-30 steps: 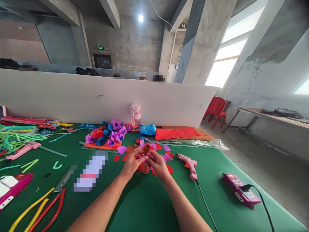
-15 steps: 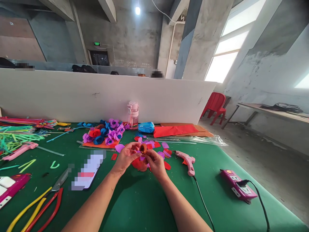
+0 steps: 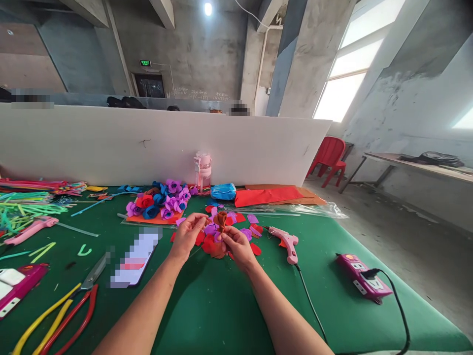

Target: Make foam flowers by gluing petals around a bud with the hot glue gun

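Note:
My right hand (image 3: 236,246) pinches the lower end of a brown rolled paper flower bud (image 3: 221,221), which stands upright above the table. To its left, my left hand (image 3: 187,237) is apart from the bud, thumb and fingertips pressed together; anything between them is too small to make out. Beneath and around both hands lie loose red petals (image 3: 255,249) and purple petals (image 3: 247,233). Just right of the petals rests a pink glue gun (image 3: 288,241), its nozzle turned toward them.
Finished paper flowers (image 3: 158,199) sit behind my left hand, near a pink bottle (image 3: 203,172). Leftward lie a phone (image 3: 136,259), large scissors (image 3: 83,296) and coloured stems (image 3: 25,209). A purple power strip (image 3: 364,278) with a cable is at right. A white partition (image 3: 148,143) borders the back.
The bud has gone from showing its open end toward me to standing upright in my right hand. My left hand has drawn away from it, slightly left.

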`<state>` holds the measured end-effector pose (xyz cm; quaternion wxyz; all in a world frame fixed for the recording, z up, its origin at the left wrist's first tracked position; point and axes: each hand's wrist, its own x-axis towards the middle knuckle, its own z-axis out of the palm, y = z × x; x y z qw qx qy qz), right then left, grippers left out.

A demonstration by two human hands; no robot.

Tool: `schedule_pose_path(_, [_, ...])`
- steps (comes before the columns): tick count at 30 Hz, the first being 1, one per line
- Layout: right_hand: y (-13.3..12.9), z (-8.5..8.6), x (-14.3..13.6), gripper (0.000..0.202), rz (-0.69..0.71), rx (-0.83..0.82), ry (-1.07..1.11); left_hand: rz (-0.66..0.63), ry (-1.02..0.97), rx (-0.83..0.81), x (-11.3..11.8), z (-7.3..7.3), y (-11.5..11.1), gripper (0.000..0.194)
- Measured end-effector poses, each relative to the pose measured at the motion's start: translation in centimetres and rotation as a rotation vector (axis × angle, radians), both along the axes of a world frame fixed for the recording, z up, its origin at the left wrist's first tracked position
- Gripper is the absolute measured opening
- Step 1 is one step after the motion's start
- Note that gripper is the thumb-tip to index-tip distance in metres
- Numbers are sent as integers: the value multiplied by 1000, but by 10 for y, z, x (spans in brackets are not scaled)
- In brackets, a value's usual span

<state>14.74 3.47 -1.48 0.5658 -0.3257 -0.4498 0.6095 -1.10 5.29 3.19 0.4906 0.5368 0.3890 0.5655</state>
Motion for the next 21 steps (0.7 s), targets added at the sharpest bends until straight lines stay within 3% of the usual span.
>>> schedule_pose_path(7, [-2, 1, -2, 38, -23, 52, -106, -201, -104, -118, 6, -7, -4, 32])
schedule_pose_path(17, [3, -3, 5, 27, -134, 201, -218, -78, 13, 28, 11, 0, -9, 27])
schedule_pose_path(21, [4, 0, 12, 25, -112, 215, -195, -47, 11, 38, 9, 1, -9, 26])
